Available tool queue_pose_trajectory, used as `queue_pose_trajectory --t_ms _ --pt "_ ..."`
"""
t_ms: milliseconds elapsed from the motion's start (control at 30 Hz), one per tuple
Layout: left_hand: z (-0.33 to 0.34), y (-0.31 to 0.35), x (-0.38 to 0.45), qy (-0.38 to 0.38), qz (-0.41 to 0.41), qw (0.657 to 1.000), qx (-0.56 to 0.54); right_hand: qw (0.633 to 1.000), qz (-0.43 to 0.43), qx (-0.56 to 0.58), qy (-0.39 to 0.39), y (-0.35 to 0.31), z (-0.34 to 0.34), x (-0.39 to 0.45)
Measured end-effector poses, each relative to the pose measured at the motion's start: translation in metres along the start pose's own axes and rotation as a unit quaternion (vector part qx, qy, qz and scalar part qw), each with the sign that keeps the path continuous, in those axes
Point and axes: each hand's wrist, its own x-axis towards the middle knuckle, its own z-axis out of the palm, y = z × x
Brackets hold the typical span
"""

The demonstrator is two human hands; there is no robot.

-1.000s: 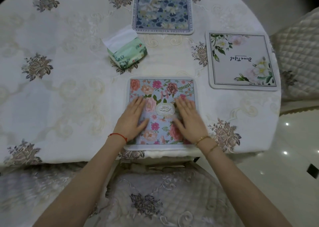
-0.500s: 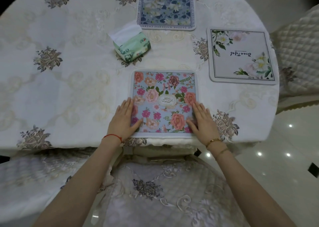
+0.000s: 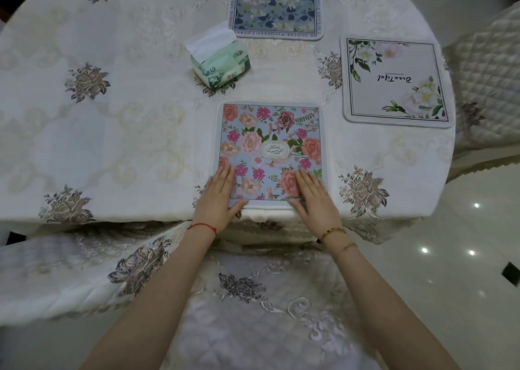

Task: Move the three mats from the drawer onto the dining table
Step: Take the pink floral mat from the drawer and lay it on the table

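Garden mat (image 3: pixel 270 150) lies square, dead ahead on the desk (image 3: pixel 112 144), seemingly at its near edge. My left hand (image 3: pixel 219 198) and right hand (image 3: pixel 315 200) rest flat and open on its near corners, equally close.

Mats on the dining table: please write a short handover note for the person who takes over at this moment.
Left hand: flat, open, on the near left corner of the pink floral mat.
Right hand: flat, open, on its near right corner.
Pink floral mat lies flat at the near edge of the dining table. Blue floral mat is at the far side, white mat at the right, both flat. A tissue pack sits between them.
Done: all three mats are on the table.
Left: only lift the hands away.
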Motion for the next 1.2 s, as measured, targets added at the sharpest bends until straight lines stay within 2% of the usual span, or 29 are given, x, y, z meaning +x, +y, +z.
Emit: queue_pose_trajectory --t_ms 100,200,300,367,533,633,933,1033,1200 --pt "-0.003 -0.005 -0.007 0.018 -0.051 0.998 -0.039 0.999 0.029 -0.010 0.011 0.026 -0.007 -0.017" --pt "-0.004 -0.002 -0.007 0.047 -0.054 0.996 -0.048 0.998 0.048 0.001 0.035 0.035 -0.015 -0.023" --pt "-0.010 0.001 0.003 0.098 -0.051 0.990 -0.084 0.996 0.032 -0.009 0.078 0.024 -0.023 -0.004" --pt "-0.015 0.005 0.016 0.122 -0.051 0.986 -0.097 0.997 0.004 -0.016 0.079 0.012 -0.025 0.019" --pt "-0.022 0.005 0.060 0.089 0.006 0.992 -0.089 0.999 -0.030 -0.014 0.032 -0.003 -0.021 0.073" --pt "-0.026 -0.001 0.079 0.087 0.005 0.989 -0.119 0.999 -0.042 -0.006 0.019 0.001 -0.021 0.088" --pt "-0.029 -0.011 0.085 0.133 -0.044 0.980 -0.143 0.995 0.063 0.027 0.077 0.041 -0.044 0.076" --pt "-0.034 -0.013 0.098 0.126 -0.014 0.985 -0.118 0.994 0.014 0.022 0.106 0.025 -0.052 0.103" --pt "-0.050 -0.006 0.156 0.079 0.026 0.991 -0.105 0.998 -0.042 0.013 0.038 -0.010 -0.046 0.176"
